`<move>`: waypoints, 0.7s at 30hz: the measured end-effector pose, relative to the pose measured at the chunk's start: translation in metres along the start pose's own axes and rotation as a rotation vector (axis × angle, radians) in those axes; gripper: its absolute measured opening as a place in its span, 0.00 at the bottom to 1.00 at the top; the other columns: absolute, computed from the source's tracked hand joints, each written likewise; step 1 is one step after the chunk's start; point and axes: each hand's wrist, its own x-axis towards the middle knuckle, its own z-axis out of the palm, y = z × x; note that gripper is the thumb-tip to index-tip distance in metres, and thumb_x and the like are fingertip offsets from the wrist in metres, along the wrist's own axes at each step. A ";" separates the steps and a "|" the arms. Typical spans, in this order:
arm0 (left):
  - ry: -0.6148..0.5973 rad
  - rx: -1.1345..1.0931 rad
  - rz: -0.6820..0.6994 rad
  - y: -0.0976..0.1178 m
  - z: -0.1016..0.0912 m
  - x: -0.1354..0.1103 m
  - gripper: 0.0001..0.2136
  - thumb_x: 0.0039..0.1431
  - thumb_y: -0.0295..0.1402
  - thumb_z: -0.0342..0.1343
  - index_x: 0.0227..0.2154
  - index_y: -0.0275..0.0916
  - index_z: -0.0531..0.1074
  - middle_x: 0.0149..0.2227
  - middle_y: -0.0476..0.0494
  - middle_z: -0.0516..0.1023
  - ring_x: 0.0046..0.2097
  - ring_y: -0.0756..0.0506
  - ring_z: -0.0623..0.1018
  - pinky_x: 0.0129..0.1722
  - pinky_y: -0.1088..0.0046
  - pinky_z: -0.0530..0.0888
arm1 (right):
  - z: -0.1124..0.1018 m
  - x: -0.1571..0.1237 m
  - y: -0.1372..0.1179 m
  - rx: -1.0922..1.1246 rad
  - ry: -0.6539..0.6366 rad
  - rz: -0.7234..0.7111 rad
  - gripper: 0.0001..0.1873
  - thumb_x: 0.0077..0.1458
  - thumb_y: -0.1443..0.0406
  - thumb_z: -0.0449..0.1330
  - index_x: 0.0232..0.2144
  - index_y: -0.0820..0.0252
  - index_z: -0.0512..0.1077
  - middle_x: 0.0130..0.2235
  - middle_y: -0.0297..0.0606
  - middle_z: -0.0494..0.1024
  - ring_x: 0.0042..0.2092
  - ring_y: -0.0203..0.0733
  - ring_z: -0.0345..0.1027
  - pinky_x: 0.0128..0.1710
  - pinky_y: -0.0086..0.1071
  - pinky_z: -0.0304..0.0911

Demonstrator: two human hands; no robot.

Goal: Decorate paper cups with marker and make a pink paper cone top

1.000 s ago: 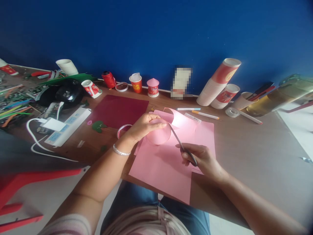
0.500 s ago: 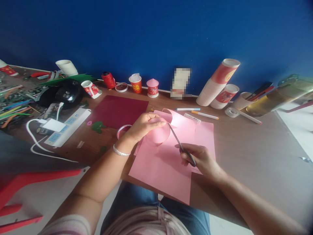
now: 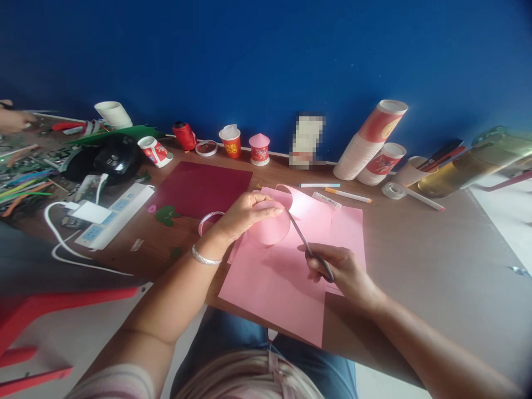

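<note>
Between the thumb and fingers of my left hand (image 3: 245, 217) is a round piece of pink paper (image 3: 271, 228), pinched at its upper edge. My right hand (image 3: 338, 269) grips a pair of scissors (image 3: 302, 237) by the dark handles, and the blades reach up to the paper's right edge beside my left thumb. How far the blades are apart is hard to make out. Beneath both hands lie flat pink sheets (image 3: 274, 293), and a curled pink strip (image 3: 307, 202) rises just behind the round piece.
Paper cups line the wall, among them a tall stack (image 3: 359, 155) and one with a pink cone top (image 3: 260, 151). Left are a maroon sheet (image 3: 203, 185), a roll of tape (image 3: 208, 221) and a white power strip (image 3: 118, 216). Another person's hand (image 3: 15, 119) shows far left.
The round pink paper has shifted very slightly, while my hands and the scissors stay nearly in place. Another person's hand has come into view at the far left, where a red cup was visible.
</note>
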 end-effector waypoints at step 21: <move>0.022 0.000 0.022 -0.003 -0.001 0.002 0.13 0.51 0.42 0.70 0.35 0.37 0.83 0.40 0.41 0.85 0.46 0.42 0.80 0.50 0.68 0.72 | 0.001 0.000 0.005 0.089 -0.024 -0.002 0.24 0.54 0.50 0.66 0.44 0.63 0.79 0.25 0.34 0.72 0.26 0.36 0.68 0.27 0.32 0.65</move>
